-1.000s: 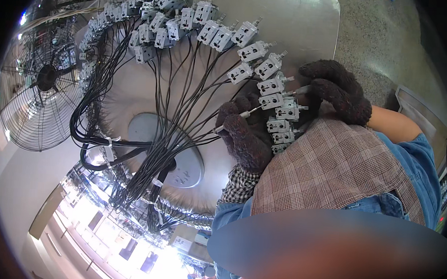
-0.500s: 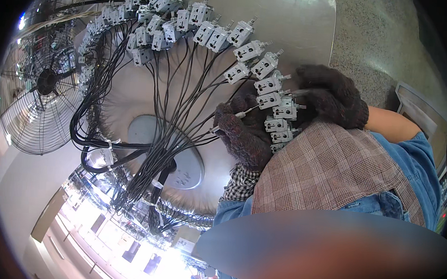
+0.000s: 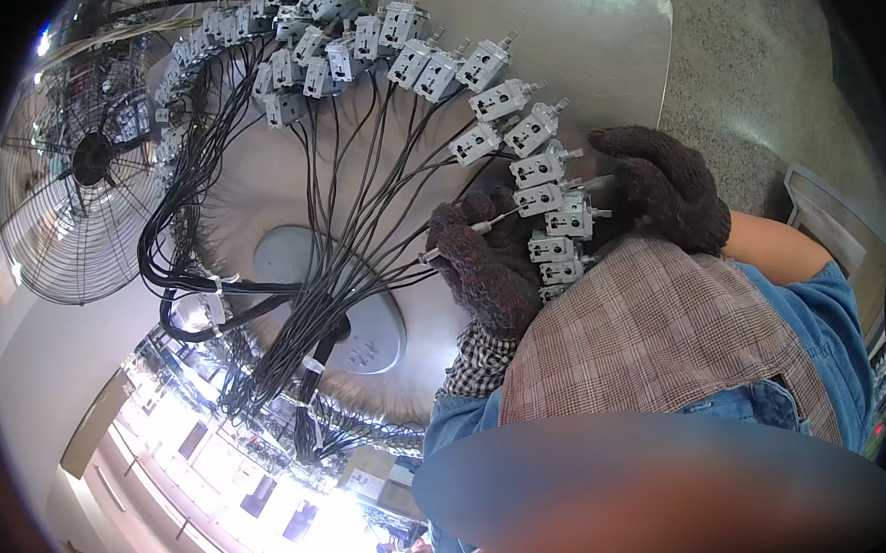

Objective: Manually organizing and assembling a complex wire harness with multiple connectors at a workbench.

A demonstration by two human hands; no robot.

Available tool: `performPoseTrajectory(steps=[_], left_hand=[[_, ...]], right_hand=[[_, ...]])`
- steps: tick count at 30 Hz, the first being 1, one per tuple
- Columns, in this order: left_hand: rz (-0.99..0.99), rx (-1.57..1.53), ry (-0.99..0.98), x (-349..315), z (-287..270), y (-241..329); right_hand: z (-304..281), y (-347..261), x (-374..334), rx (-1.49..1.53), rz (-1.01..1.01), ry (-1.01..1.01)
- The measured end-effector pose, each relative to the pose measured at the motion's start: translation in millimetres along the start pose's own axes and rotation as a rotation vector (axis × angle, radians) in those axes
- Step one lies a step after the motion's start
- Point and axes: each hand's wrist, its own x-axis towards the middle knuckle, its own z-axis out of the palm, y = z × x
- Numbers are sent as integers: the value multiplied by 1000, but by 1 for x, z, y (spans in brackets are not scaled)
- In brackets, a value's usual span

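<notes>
My left hand (image 3: 488,264), in a dark knitted glove, is closed on a thin light-coloured rod with a slender metal tip. The tip (image 3: 508,215) reaches a small grey metal block (image 3: 538,199) in a curved row. My right hand (image 3: 669,188), gloved alike, is at the row's outer side, fingers bent and spread from the thumb. Between it and the grey block (image 3: 570,219) is a pale blurred shape I cannot make out. Other grey blocks (image 3: 502,99), with slots, holes and short posts, follow the arc to the far left. Black cables (image 3: 368,174) run from the blocks.
The cables gather over a grey round disc (image 3: 276,254) on a brushed metal table (image 3: 591,46). White ties (image 3: 311,365) bind the thick bundle. A wire-caged fan (image 3: 92,162) stands at left. Speckled floor (image 3: 738,82) lies beyond the table's right edge.
My right thumb has drawn back slightly from the row, widening the gap to the fingers. My left hand keeps the rod at the same block. The row appears shifted slightly rightward in view.
</notes>
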Motion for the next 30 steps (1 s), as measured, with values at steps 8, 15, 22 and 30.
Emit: performPoseTrajectory(steps=[8, 15, 22, 30], left_hand=[[-15, 41, 72, 2, 3, -2], [2, 71, 62, 1, 8, 0], [-1, 31, 30, 2, 8, 1], [-9, 4, -18, 5, -1, -2]], right_hand=[[-1, -8, 3, 181, 149, 17], [-2, 3, -4, 89, 152, -26], [-5, 6, -2, 3, 49, -40], [2, 16, 3, -205, -264, 108]])
